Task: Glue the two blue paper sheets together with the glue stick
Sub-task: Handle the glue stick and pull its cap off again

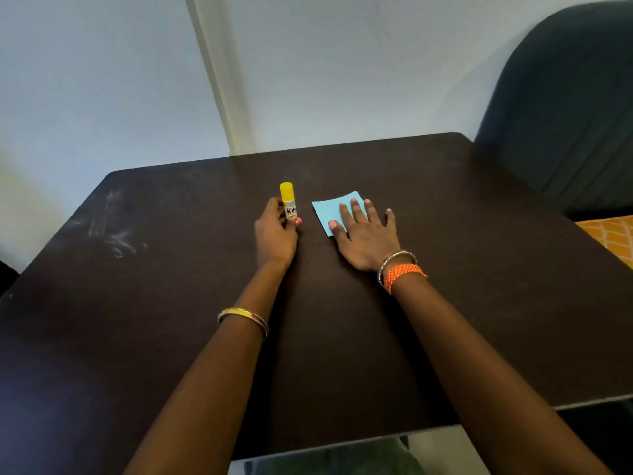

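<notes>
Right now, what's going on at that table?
A person sits at a dark table. The left hand holds an upright yellow glue stick with its cap on, standing on the table. The right hand lies flat on the blue paper, fingers straight, pressing it down. Only one blue square shows, so I cannot tell whether two sheets are stacked there, or whether any glue has gone on.

Dark brown table (171,320), chalky scuffs (109,231) far left; blue paper (329,210) flat, glue stick (288,201) upright.
</notes>
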